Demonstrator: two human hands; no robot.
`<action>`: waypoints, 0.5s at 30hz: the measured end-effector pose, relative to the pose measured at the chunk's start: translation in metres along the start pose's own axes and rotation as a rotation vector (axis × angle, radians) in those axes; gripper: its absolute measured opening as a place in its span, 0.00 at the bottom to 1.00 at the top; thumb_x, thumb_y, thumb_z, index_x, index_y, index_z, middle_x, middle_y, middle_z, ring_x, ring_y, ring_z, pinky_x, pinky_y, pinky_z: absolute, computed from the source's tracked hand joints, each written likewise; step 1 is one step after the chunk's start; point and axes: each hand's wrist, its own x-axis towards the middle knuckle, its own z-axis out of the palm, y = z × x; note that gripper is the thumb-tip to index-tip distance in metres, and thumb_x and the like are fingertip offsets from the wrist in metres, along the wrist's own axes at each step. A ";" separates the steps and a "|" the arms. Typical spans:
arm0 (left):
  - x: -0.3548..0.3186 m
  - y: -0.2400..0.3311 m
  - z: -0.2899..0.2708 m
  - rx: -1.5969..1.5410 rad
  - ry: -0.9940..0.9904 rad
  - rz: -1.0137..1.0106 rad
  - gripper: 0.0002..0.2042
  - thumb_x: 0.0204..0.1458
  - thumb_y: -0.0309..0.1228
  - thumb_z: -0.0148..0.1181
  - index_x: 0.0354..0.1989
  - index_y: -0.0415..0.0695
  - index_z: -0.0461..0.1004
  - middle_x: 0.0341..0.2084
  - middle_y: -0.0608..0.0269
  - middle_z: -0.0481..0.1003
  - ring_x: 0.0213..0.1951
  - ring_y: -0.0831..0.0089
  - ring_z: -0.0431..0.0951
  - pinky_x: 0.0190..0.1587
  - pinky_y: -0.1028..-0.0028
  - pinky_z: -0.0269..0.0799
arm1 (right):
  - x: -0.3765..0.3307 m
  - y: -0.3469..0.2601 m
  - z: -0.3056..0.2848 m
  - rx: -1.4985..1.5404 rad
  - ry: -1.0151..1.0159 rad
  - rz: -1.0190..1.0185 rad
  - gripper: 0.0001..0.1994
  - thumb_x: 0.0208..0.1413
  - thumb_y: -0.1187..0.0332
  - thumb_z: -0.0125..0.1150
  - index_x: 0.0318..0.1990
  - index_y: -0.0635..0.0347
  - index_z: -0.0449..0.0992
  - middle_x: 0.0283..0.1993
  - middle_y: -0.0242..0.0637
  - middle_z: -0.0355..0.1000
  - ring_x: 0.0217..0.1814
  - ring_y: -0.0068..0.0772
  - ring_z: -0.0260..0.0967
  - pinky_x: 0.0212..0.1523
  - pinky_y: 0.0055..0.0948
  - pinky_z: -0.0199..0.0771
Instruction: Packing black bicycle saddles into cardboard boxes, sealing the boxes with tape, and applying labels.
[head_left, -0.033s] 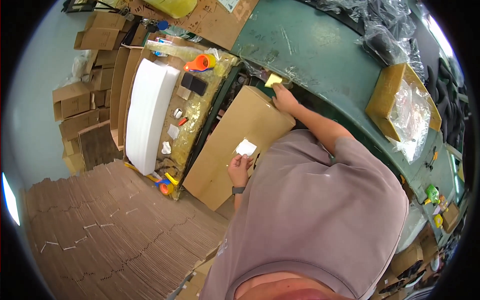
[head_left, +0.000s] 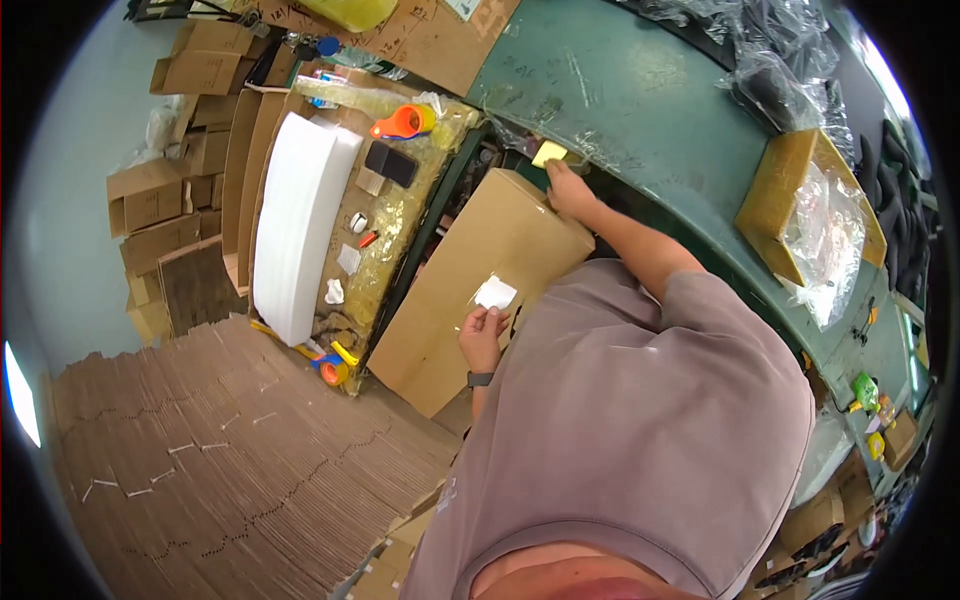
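- A white slip of paper (head_left: 495,291) is being pinched at its near edge by the fingers of the left hand (head_left: 481,341), which are closing on it.
- The slip is being held over the top face of a brown cardboard box (head_left: 440,308), about midway along; whether the cardboard is being touched by it cannot quite be told from this angle.
- From the left fingers, the slip is lying just ahead and a little to the right; the left hand is being placed nearer to it than the right hand (head_left: 573,192).
- The box's long axis is running slantwise, from lower left to upper right.
- A small yellow pad (head_left: 549,152) is being gripped by the right fingers, just past the box's far end, near the edge of the green desk (head_left: 610,110).
- Left of the box, a long white foam block (head_left: 300,230), a flat black object (head_left: 391,163) and an orange tape dispenser (head_left: 403,122) are being carried by a tape-covered desk (head_left: 394,235).
- A dark watch (head_left: 480,380) is being worn on the left wrist.
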 end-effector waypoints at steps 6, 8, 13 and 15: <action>0.012 0.012 0.039 0.077 -0.096 0.273 0.09 0.65 0.20 0.69 0.52 0.33 0.79 0.48 0.55 0.84 0.49 0.65 0.87 0.54 0.69 0.85 | 0.076 0.087 0.033 -0.486 -0.641 0.195 0.27 0.59 0.62 0.70 0.63 0.69 0.78 0.66 0.63 0.75 0.63 0.63 0.80 0.62 0.51 0.84; 0.011 0.033 0.053 0.213 -0.048 0.474 0.07 0.63 0.18 0.70 0.48 0.34 0.84 0.51 0.53 0.84 0.53 0.65 0.86 0.57 0.69 0.82 | 0.072 0.065 0.017 -0.453 -0.587 0.200 0.27 0.60 0.60 0.70 0.63 0.69 0.78 0.64 0.63 0.76 0.62 0.63 0.81 0.61 0.51 0.84; 0.009 0.083 0.107 0.695 -0.035 0.902 0.08 0.57 0.17 0.71 0.45 0.35 0.86 0.53 0.51 0.84 0.53 0.58 0.86 0.55 0.66 0.83 | 0.004 -0.067 -0.126 0.656 -0.830 0.493 0.36 0.64 0.44 0.73 0.64 0.70 0.77 0.65 0.54 0.77 0.58 0.50 0.82 0.58 0.44 0.86; 0.016 0.085 0.123 0.701 -0.099 0.918 0.09 0.55 0.16 0.71 0.44 0.36 0.87 0.54 0.51 0.84 0.52 0.56 0.86 0.55 0.65 0.83 | -0.041 -0.089 -0.142 1.152 -0.966 0.707 0.30 0.70 0.45 0.70 0.62 0.67 0.81 0.56 0.39 0.82 0.55 0.37 0.83 0.56 0.39 0.87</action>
